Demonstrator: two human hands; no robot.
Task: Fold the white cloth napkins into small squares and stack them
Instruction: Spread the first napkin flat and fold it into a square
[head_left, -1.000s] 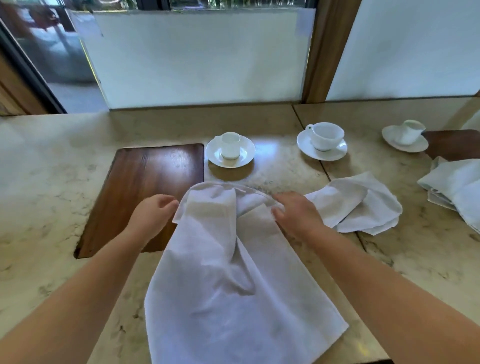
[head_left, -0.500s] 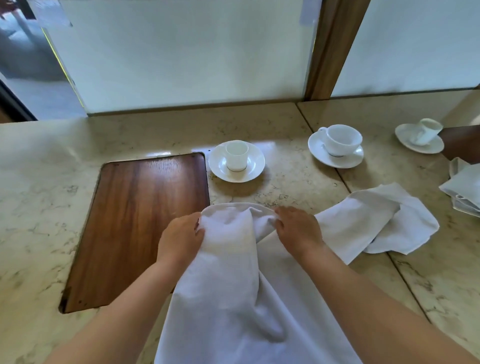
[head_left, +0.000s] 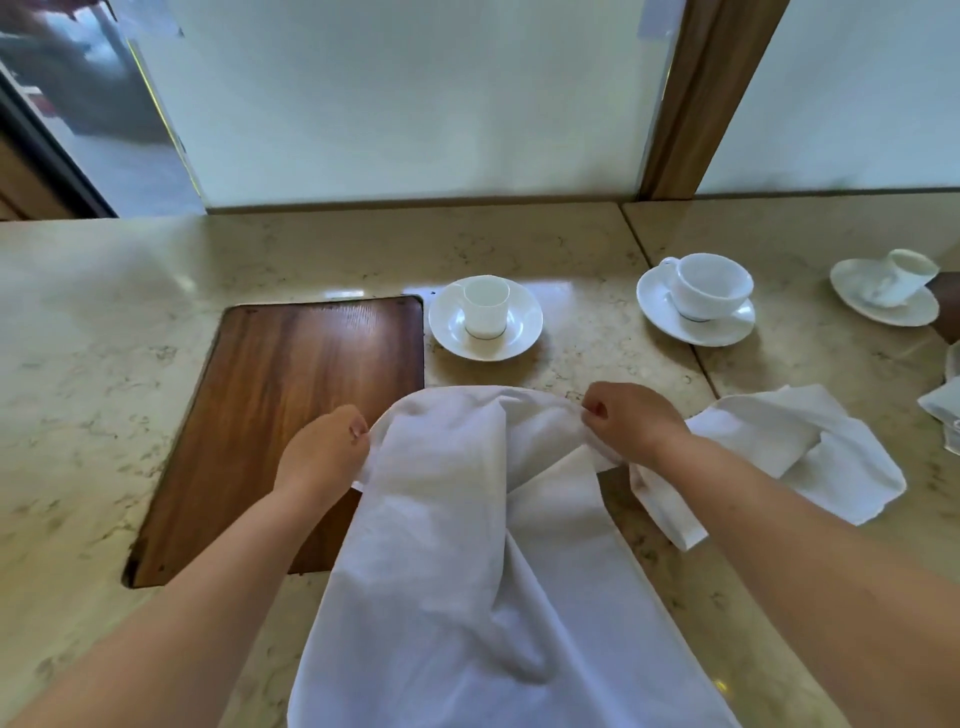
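Observation:
A large white cloth napkin (head_left: 462, 561) lies rumpled on the marble counter in front of me, its near end running off the bottom of the view. My left hand (head_left: 324, 452) pinches its far left edge. My right hand (head_left: 631, 421) pinches its far right edge. The far edge is stretched between both hands. A second white napkin (head_left: 810, 452) lies crumpled to the right, partly behind my right forearm. The corner of more folded white cloth (head_left: 943, 402) shows at the right edge.
A dark wooden board (head_left: 291, 405) is set into the counter on the left. Beyond the napkin stand three white cups on saucers: a small cup (head_left: 485, 312), a wider cup (head_left: 709, 286) and a tipped cup (head_left: 901, 283). Frosted glass panels close off the back.
My left hand has come in from the board and taken hold of the napkin's far left edge. Both hands have then drawn apart, spreading that edge.

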